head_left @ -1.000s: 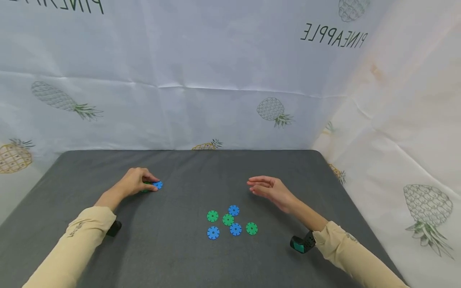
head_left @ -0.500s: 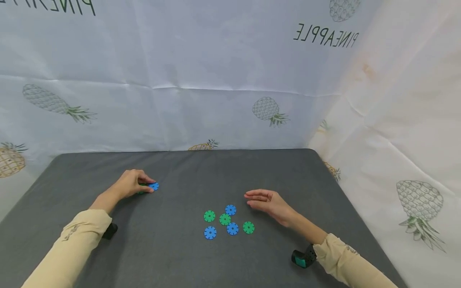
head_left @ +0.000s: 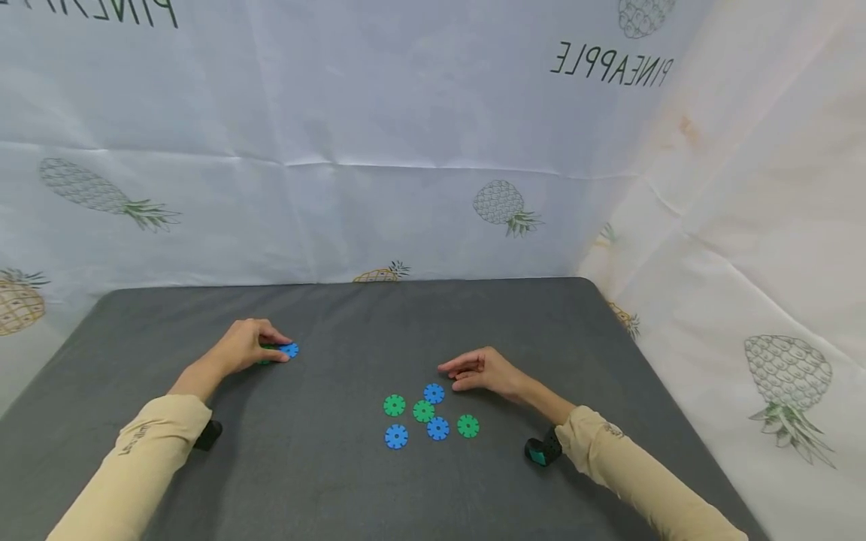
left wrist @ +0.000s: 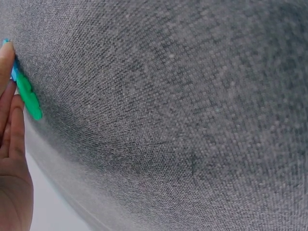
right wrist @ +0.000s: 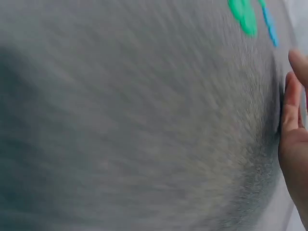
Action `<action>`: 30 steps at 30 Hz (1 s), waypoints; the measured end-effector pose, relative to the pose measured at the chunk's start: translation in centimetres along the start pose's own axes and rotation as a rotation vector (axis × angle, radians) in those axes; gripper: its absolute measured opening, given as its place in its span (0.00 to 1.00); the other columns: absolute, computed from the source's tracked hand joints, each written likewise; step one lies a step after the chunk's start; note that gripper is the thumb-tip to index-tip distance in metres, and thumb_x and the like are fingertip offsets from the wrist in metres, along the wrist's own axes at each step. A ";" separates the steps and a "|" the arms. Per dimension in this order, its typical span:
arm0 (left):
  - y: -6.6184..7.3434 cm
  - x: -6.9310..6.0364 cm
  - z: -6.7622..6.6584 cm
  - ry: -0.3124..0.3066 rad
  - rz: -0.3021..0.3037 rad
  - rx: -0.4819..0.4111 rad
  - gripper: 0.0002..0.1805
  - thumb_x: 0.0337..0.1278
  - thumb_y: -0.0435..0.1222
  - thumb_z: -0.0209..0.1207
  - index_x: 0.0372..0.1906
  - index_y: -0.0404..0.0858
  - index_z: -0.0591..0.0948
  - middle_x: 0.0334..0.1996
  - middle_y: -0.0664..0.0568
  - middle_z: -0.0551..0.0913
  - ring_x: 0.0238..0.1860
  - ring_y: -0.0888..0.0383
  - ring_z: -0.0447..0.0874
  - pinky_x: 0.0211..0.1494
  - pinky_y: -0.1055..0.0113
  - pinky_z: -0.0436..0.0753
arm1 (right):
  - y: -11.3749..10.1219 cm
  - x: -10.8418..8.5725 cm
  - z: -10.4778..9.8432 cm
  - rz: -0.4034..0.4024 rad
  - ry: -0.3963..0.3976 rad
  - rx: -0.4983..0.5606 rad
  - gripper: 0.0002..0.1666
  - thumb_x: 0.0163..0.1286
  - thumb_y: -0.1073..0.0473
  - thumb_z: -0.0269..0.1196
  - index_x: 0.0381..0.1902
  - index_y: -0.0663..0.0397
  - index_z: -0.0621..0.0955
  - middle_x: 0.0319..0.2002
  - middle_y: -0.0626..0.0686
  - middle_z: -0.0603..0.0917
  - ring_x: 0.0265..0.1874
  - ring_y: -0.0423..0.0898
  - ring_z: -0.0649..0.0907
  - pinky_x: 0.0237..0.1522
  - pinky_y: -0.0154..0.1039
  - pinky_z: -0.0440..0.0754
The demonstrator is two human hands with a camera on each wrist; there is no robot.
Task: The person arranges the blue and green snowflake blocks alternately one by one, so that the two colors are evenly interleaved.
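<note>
At the left of the table, my left hand (head_left: 249, 346) pinches a notched blue plastic disc (head_left: 289, 350) between thumb and fingers. Beside that disc, partly hidden by the hand, is a green disc (left wrist: 30, 98); whether the two are joined I cannot tell. My right hand (head_left: 489, 373), fingers loosely bent and holding nothing, hovers just behind and right of the loose discs. Nearest to it lies a blue disc (head_left: 434, 393), with a green disc (head_left: 423, 411) and another blue disc (head_left: 437, 428) close by.
Further loose discs lie flat on the grey cloth-covered table (head_left: 325, 481): a green one (head_left: 395, 405), a blue one (head_left: 396, 436) and a green one (head_left: 468, 426). A pineapple-print curtain (head_left: 325, 218) hangs behind and to the right.
My right hand has moved left and come closer to the loose discs. The left hand keeps its pinch on the blue disc in about the same place. The head view has shifted slightly.
</note>
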State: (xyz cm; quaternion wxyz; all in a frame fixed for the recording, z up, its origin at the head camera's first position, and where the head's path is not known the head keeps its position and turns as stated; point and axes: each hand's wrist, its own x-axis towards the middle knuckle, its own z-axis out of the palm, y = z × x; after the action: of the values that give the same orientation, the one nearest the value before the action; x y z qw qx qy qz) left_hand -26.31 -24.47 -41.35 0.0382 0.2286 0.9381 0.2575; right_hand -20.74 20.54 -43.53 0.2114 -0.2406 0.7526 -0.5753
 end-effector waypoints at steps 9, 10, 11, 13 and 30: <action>0.4 0.1 0.2 -0.005 -0.005 -0.025 0.17 0.46 0.38 0.72 0.42 0.33 0.87 0.31 0.50 0.79 0.36 0.49 0.81 0.39 0.57 0.82 | -0.2 2.5 -1.3 -0.067 -0.200 -0.266 0.23 0.57 0.66 0.71 0.52 0.61 0.84 0.38 0.56 0.86 0.21 0.38 0.70 0.28 0.29 0.71; 0.3 0.1 0.1 -0.004 -0.001 -0.022 0.17 0.46 0.38 0.72 0.42 0.33 0.87 0.30 0.50 0.79 0.36 0.49 0.81 0.38 0.57 0.82 | -0.3 2.7 -1.3 -0.067 -0.216 -0.285 0.23 0.56 0.65 0.71 0.52 0.60 0.84 0.36 0.55 0.86 0.20 0.38 0.68 0.26 0.28 0.70; 0.3 0.1 0.1 -0.001 -0.001 -0.020 0.16 0.46 0.37 0.72 0.42 0.33 0.87 0.30 0.51 0.79 0.36 0.49 0.81 0.38 0.58 0.82 | -0.3 2.9 -1.3 -0.069 -0.229 -0.303 0.22 0.56 0.64 0.71 0.51 0.59 0.84 0.36 0.54 0.86 0.19 0.38 0.67 0.26 0.28 0.68; 0.2 0.0 0.1 0.002 -0.002 -0.015 0.16 0.46 0.37 0.72 0.42 0.33 0.87 0.30 0.51 0.79 0.36 0.50 0.81 0.39 0.57 0.82 | -0.4 3.2 -1.2 -0.077 -0.248 -0.327 0.21 0.57 0.64 0.71 0.50 0.59 0.85 0.36 0.53 0.87 0.18 0.38 0.66 0.24 0.28 0.67; -0.3 0.1 0.0 -0.004 0.000 -0.013 0.16 0.46 0.39 0.72 0.42 0.35 0.88 0.31 0.53 0.80 0.37 0.51 0.81 0.40 0.57 0.83 | -0.7 3.5 -0.8 -0.108 -0.264 -0.332 0.17 0.57 0.66 0.71 0.46 0.63 0.86 0.44 0.55 0.87 0.20 0.37 0.66 0.25 0.27 0.67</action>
State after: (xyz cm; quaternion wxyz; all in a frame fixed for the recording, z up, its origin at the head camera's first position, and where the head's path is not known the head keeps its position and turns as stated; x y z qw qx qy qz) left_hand -26.52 -24.67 -41.48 0.0416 0.2286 0.9364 0.2632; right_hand -23.92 18.91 -42.80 0.2347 -0.3851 0.7888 -0.4177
